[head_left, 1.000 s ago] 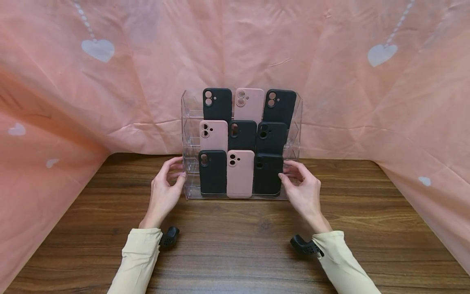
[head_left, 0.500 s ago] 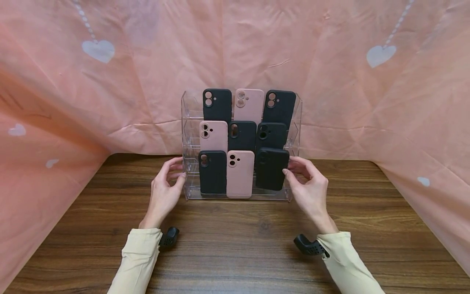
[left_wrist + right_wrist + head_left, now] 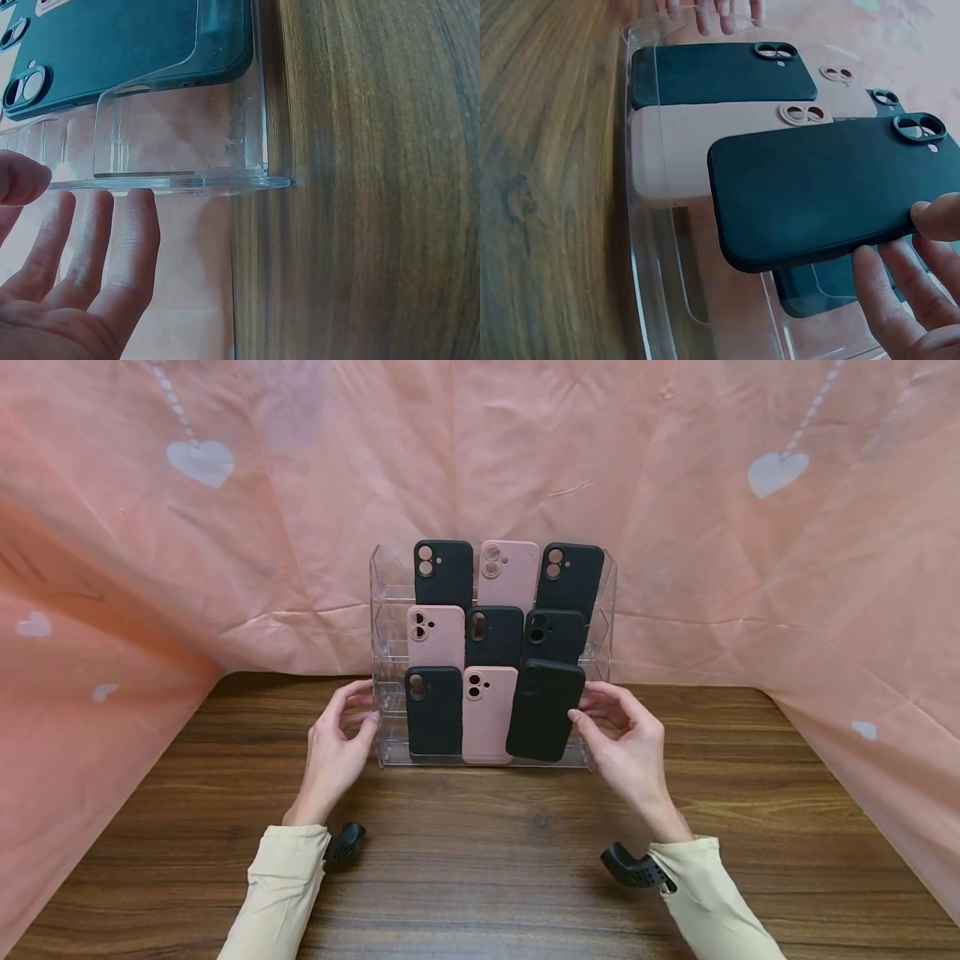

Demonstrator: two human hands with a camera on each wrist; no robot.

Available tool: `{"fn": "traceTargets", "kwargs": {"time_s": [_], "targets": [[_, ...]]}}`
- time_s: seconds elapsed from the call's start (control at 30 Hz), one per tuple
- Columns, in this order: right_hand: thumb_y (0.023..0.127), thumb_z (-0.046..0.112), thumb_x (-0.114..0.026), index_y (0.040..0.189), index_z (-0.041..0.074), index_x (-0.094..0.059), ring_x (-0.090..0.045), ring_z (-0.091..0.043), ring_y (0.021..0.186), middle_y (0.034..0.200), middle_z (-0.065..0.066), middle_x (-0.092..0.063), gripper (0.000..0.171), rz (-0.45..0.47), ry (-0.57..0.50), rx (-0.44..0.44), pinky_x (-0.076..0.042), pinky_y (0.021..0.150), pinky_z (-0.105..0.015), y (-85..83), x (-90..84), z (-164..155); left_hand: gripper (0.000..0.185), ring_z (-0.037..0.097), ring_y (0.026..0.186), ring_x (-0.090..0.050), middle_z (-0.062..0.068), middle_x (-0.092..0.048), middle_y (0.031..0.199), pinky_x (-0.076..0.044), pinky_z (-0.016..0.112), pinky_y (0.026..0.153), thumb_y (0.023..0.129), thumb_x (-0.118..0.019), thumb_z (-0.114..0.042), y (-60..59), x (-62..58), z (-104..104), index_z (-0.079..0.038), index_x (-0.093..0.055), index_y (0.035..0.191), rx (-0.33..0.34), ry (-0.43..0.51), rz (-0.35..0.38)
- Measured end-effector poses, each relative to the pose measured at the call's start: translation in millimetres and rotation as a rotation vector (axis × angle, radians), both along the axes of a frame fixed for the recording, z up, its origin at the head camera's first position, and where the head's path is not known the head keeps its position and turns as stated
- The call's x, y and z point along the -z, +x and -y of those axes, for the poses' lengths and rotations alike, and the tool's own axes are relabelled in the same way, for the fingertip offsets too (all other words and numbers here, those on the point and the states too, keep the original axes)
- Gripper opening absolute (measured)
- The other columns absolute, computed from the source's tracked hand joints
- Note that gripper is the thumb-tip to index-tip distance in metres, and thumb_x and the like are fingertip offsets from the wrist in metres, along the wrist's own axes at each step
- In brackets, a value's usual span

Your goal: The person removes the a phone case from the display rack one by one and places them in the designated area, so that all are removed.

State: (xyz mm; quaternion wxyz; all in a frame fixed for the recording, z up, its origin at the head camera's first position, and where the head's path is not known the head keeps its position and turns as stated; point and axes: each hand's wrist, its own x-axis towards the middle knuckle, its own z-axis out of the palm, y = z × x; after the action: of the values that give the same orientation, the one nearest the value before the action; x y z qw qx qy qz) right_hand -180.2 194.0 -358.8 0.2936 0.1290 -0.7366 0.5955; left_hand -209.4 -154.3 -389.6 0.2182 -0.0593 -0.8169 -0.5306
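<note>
A clear tiered stand (image 3: pixel 388 752) on the wooden table bears several phone cases in three rows. My left hand (image 3: pixel 337 760) holds the stand's left side panel (image 3: pixel 195 182), thumb on one face and fingers on the other. Between thumb and fingers, my right hand (image 3: pixel 628 760) pinches the right edge of a black phone case (image 3: pixel 546 714). That case leans, its lower end turned left over the edge of the pink case (image 3: pixel 489 718) in the bottom row. In the right wrist view the held black case (image 3: pixel 817 195) stands out in front of the tier.
Another black case (image 3: pixel 435 714) fills the left of the bottom row. Behind are a middle row with a pink case (image 3: pixel 437 635) and a top row with a pink case (image 3: pixel 510 572) between two black ones. Pink cloth (image 3: pixel 675 485) hangs around the back and sides.
The black case at bottom right came up out of its straight position in the tier, shifted right, then swung back left and tilted. My left hand keeps its place on the stand.
</note>
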Motion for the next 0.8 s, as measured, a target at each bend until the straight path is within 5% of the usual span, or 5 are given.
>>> {"fn": "traceTargets", "kwargs": {"time_s": [0.5,0.8], "targets": [[0.081,-0.018,-0.074,0.122,-0.005,-0.065,-0.072,-0.007,0.075,0.096,-0.023,-0.067,0.043,0.098,0.006,-0.112,-0.063,0.067,-0.030,6.6,17.5,17,0.044,0.029,0.102,-0.075,0.012,-0.071,0.120,-0.049,0.009,0.078,0.095,-0.067,-0.005,0.6,-0.4,0,-0.019,-0.061,0.136,-0.003,-0.008,-0.007],[0.082,-0.019,-0.072,0.129,-0.001,-0.062,-0.072,-0.010,0.078,0.097,-0.024,-0.065,0.051,0.175,-0.010,-0.187,-0.065,0.067,-0.038,9.9,24.4,26,0.043,0.031,0.103,-0.075,0.013,-0.071,0.120,-0.050,0.014,0.078,0.096,-0.065,-0.006,0.5,-0.6,0,-0.020,-0.061,0.136,-0.002,-0.010,0.003]]}}
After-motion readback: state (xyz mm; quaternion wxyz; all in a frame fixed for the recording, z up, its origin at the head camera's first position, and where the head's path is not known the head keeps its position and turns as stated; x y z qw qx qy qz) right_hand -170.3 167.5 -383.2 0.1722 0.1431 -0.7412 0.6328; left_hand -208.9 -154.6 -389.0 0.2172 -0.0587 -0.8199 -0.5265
